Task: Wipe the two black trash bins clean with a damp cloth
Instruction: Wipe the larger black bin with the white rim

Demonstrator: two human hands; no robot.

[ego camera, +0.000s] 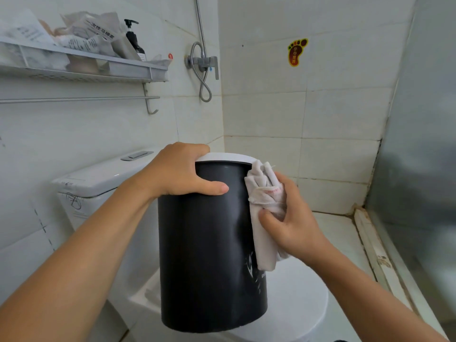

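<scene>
Left hand (177, 169): grip clamped over top edge of black trash bin (209, 255), thumb across front wall, fingers curled over white rim (227, 157). Bin upright, slightly tilted, held up in front of toilet tank (98, 178), above closed toilet lid (296, 304); contact with lid cannot tell. Right of left grip: white cloth (264, 198), bunched, pressed on bin's right wall. Right hand (291, 218): grip wrapped round cloth, thumb pinching it against bin.
</scene>
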